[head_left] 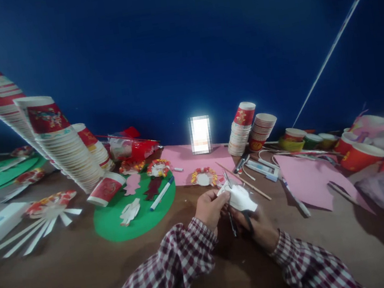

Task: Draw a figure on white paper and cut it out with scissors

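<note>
In the middle of the head view, my left hand (210, 208) pinches the left edge of a white piece of paper (242, 197). My right hand (259, 227) is closed around the dark handle of a pair of scissors (248, 221), below the paper. The metal blades show above the paper's upper edge, against it. A pen (232, 226) lies on the table just under my hands. Beyond the paper is a paper-cup flower ring (204, 177) with red and yellow edging and a white centre. My palms and most of the right fingers are hidden.
A green paper oval (111, 227) at left carries small cut-outs and a marker (162, 194). Tall stacks of paper cups (57, 139) lean behind it. To the right lie a cut pink sheet (307, 180), a wooden stick (255, 187) and red cups (363, 156).
</note>
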`<state>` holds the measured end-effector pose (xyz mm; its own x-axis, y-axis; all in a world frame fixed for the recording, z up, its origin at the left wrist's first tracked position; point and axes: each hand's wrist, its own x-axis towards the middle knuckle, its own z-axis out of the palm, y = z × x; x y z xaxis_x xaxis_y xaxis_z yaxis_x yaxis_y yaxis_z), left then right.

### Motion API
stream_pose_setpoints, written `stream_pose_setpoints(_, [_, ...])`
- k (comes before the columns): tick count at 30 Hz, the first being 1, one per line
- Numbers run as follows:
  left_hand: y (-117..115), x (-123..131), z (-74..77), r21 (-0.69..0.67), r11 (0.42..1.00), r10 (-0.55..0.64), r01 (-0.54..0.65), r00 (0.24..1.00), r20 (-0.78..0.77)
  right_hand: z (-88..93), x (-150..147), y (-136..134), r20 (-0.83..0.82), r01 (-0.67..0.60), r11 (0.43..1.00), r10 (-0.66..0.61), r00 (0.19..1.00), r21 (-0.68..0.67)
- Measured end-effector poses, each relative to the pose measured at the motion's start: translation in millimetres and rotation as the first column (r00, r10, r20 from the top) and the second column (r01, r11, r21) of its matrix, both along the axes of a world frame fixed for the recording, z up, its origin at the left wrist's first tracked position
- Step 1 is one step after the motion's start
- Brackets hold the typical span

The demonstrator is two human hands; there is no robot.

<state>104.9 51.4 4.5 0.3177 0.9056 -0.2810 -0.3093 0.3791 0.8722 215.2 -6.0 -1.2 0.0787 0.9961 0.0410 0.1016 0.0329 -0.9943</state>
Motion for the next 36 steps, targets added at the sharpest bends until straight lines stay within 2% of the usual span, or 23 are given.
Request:
stream_pose_setpoints(4, [4,0,-7.7,0.011,1.000,0.003,-0.004,0.999,0.051,-2.1,4,1,-0.054,-0.056,0.997,0.053,0.997,-0.046])
stream_pose_setpoints(9, [6,-2,-3.6,0.023,0.999,0.043,-0.044,0.998,0.053,-7.1,10,5,-0.077,-0.174,0.984,0.172,0.982,-0.022])
stream_pose_setpoints(12, [6,-4,-0.4,0.000,0.998,0.057,-0.057,0.997,0.047,-9.9,11,6,-0.106,-0.189,0.982,0.189,0.976,0.010])
stream_pose_setpoints(19, [7,-5,1.3,-0.029,0.998,0.058,-0.054,0.986,0.154,-6.4,12,8,-0.116,-0.245,0.969,0.244,0.963,0.002])
stream_pose_setpoints(26, [7,-10,9.3,-0.031,0.997,0.076,-0.071,0.972,0.221,-3.2,15,7,-0.099,-0.295,0.954,0.288,0.952,-0.060])
stream_pose_setpoints(36, [12,-11,6.5,-0.013,0.997,0.077,-0.076,0.977,0.198,2.8,17,6,-0.035,-0.334,0.938,0.333,0.942,-0.091])
